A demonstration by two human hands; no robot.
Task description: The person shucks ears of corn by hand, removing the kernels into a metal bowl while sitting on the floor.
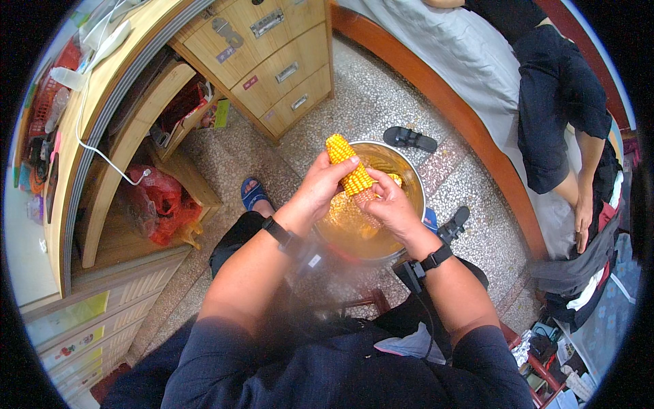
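Observation:
An ear of yellow corn (349,164) is held over a round metal basin (420,179). My left hand (323,181) grips its upper part, with the thumb lying across the kernels. At the lower end, where bare cob shows, my right hand (389,204) has its fingers and thumb closed around the cob. Loose kernels and more corn lie inside the basin, partly hidden beneath my hands. Dark bands are on both wrists.
Black sandals (410,139) lie on the speckled floor beyond the basin. A wooden drawer cabinet (286,66) stands ahead, and a desk (97,117) with a red plastic bag (168,204) on its shelf is at left. Another person (549,102) is on the bed at right.

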